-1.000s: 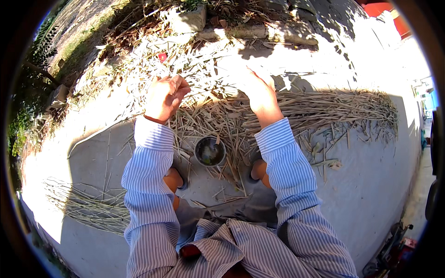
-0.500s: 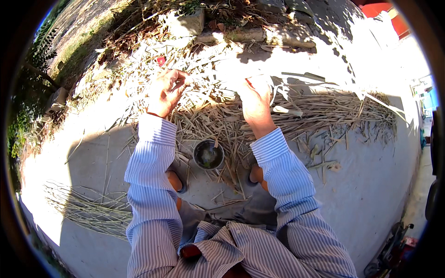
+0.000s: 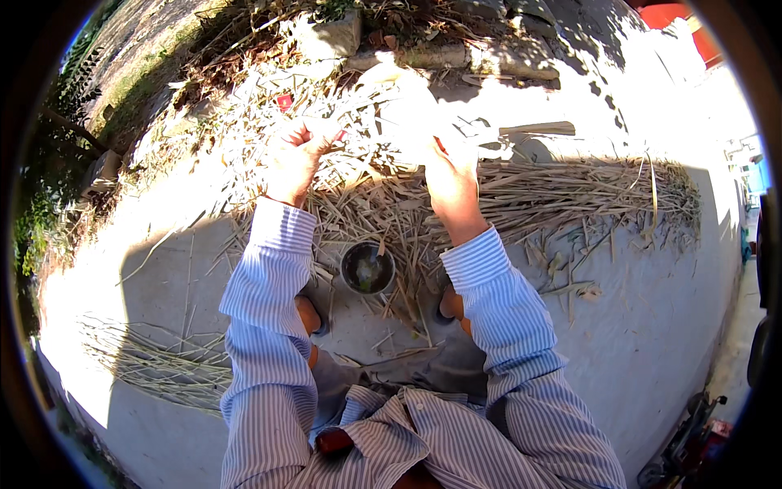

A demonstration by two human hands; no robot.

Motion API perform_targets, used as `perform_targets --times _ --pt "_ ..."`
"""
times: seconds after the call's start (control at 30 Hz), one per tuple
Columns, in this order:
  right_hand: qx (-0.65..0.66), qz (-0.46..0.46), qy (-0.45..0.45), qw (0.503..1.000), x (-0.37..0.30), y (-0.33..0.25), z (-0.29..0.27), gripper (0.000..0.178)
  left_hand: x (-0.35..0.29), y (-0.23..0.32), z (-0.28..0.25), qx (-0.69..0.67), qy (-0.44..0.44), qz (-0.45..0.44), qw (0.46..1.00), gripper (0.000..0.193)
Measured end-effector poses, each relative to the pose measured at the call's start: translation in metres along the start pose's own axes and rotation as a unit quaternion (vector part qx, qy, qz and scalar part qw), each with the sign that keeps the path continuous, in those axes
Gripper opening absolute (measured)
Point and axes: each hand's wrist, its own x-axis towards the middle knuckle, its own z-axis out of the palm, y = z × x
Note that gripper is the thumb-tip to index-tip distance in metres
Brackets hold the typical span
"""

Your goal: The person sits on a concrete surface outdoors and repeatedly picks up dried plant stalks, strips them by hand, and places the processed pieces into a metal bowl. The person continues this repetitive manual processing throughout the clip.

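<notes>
My left hand (image 3: pixel 295 161) is raised over the sunlit dry leaf scraps (image 3: pixel 244 147), thumb and fingers pinched together. Glare hides what is between them, if anything. My right hand (image 3: pixel 450 183) is closed at the left end of a long heap of dry stalks (image 3: pixel 570 191). Pale strips (image 3: pixel 482 140) show beside its fingers, but I cannot tell whether it grips them. Strong light washes out the space between both hands. Nearer me, a dark round bowl (image 3: pixel 366 269) of liquid, with something greenish inside, stands between my feet.
Thin greenish stalks (image 3: pixel 163 367) lie spread at the left on the concrete floor (image 3: pixel 635 326). Stone blocks (image 3: pixel 330 37) border the litter at the far side. A flat pale piece (image 3: pixel 538 128) lies beyond the stalk heap. Something red (image 3: pixel 283 103) sits among the scraps.
The pale strips that trailed right from my right hand over the stalk heap have shifted away. My left hand has moved slightly to the right and turned. The bowl has stayed in place.
</notes>
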Motion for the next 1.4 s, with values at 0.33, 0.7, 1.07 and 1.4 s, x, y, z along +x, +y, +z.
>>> perform_targets --times 0.33,0.7,1.07,1.4 --pt "0.135 0.062 -0.035 0.988 0.010 -0.002 -0.028 0.028 0.015 0.021 -0.101 0.278 0.185 0.106 0.937 0.022" --pt "0.170 0.072 -0.003 0.983 0.010 0.005 -0.015 0.027 -0.002 -0.010 -0.028 0.350 -0.121 0.080 0.925 0.020" --pt "0.161 0.147 0.034 0.975 0.011 0.005 -0.012 0.028 0.003 -0.001 -0.046 0.021 0.013 0.003 1.000 0.006" --pt "0.191 0.111 0.003 0.975 0.006 0.002 -0.004 0.021 -0.011 -0.003 -0.011 0.262 -0.086 0.066 0.959 0.012"
